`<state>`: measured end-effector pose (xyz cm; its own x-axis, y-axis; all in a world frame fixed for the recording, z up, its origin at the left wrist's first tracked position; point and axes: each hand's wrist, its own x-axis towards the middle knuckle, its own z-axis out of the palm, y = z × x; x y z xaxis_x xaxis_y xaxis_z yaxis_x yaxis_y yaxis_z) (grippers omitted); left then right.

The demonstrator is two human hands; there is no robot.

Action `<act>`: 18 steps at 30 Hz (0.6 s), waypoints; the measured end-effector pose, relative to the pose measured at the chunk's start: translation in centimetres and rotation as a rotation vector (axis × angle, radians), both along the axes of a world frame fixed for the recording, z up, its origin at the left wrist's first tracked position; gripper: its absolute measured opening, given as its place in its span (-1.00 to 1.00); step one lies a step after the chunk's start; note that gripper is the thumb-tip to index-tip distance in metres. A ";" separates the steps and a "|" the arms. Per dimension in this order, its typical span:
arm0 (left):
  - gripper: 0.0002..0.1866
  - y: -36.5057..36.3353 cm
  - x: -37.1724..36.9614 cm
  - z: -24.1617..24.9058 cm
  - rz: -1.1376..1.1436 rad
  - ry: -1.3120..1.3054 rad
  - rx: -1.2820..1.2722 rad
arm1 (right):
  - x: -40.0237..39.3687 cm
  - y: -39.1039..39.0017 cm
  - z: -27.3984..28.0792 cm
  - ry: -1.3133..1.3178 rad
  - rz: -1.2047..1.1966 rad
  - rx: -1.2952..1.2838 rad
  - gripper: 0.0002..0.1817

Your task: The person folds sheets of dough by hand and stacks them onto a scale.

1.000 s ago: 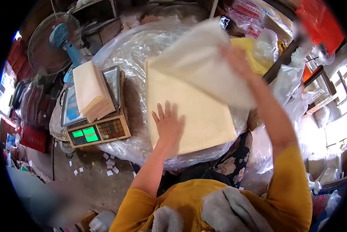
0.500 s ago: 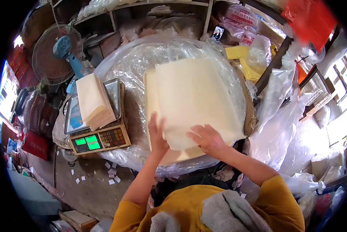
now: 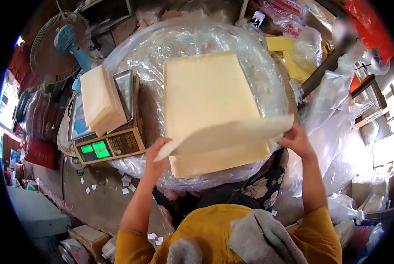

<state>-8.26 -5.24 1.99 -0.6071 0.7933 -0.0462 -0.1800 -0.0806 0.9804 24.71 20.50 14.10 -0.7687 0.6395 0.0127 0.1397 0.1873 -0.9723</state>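
A thin cream-coloured sheet (image 3: 225, 135) is raised and bowed between my two hands. My left hand (image 3: 156, 153) pinches its left corner, and my right hand (image 3: 297, 141) grips the right corner, fingers closed. Beneath it lies a flat stack of cream sheets (image 3: 208, 88), partly hidden by the raised one. The stack rests on a round surface covered in clear plastic (image 3: 137, 57). Left of the stack, a folded bundle of similar sheets (image 3: 101, 99) sits on the metal pan of a digital scale (image 3: 111, 147) with a lit green display.
A blue fan (image 3: 69, 42) stands behind the scale. Yellow packets (image 3: 295, 61), a phone (image 3: 257, 19) and a dark post (image 3: 324, 66) are at the back right. Clear plastic sheeting (image 3: 328, 97) hangs on the right. Paper scraps (image 3: 125, 190) litter the floor at left.
The top sheet has been lifted off the stack's near part, and my hands now hold its corners, spread farther apart. Before, both hands rested at the near edge. The camera view has shifted slightly.
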 end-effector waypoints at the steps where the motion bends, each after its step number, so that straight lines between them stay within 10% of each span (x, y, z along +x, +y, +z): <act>1: -0.76 0.6 -0.2 1.2 0.006 0.144 -0.086 | -1.1 0.9 -1.5 -0.122 -0.065 -0.003 -0.70; 5: -0.70 5.0 -0.9 3.0 0.255 0.487 -0.347 | -6.7 5.4 -7.5 -0.328 -0.281 0.059 -0.55; 8: -0.49 6.5 0.3 2.2 0.354 1.230 -0.276 | -10.0 6.9 -11.1 -0.244 -0.366 0.201 -0.49; 11: -0.33 6.3 2.7 1.5 -0.267 1.361 -0.663 | -11.5 6.6 -11.3 -0.517 -0.418 0.470 -0.46; 18: -0.30 5.5 3.6 -2.1 -0.131 1.443 -0.539 | -11.4 -0.1 -7.6 -0.517 -0.175 0.974 -0.40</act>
